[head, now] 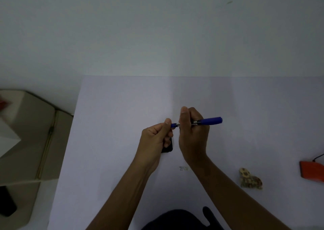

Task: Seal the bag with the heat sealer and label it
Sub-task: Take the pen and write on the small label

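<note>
Head view: blue pen (206, 121) crosswise, cap end right, both hands (192, 133) gripping it

Pen (207, 120): blue body, black-and-silver band mid-barrel. Table sheet (122, 107) pale lavender-white, wall (157, 28) grey-white; sealer (312, 171) orange-red with black cord (318, 157), bag (250, 178) tan/cream with brown round-spot pattern. Small label (183, 168) white with dark print, black object (168, 146) under hands, beige floor (35, 124) left.

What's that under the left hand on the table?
A dark, flat object lies on the white table under the left hand. Only its right edge and a rounded corner show; the hand covers the rest, so I cannot identify it.
</note>
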Motion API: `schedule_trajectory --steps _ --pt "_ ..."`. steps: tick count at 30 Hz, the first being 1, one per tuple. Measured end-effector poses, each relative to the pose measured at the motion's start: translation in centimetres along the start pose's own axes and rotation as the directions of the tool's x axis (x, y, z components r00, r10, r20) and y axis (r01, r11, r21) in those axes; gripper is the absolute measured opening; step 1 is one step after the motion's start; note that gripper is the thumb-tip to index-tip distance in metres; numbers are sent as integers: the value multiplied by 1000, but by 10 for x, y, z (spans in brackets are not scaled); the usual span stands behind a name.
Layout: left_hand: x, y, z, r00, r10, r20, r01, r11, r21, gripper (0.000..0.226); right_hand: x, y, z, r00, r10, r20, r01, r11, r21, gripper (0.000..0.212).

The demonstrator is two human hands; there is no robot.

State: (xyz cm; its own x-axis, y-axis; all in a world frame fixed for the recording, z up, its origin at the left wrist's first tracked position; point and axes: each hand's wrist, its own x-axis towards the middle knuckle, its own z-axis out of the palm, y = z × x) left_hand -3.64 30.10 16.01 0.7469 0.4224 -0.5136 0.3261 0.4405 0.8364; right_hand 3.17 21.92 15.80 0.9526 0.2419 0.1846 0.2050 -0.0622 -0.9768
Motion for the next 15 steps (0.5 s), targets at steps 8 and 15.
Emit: schedule_trajectory --steps 8,15 --pt "12 -3 -32 994 52 -95 -37 988 151 35 -3 30 11 961 168 219 -191 978 87 30" --pt "47 -15 -81 845 514 -148 -237 608 758 28 -31 115 -1 833 551 53 -532 823 -200 30"
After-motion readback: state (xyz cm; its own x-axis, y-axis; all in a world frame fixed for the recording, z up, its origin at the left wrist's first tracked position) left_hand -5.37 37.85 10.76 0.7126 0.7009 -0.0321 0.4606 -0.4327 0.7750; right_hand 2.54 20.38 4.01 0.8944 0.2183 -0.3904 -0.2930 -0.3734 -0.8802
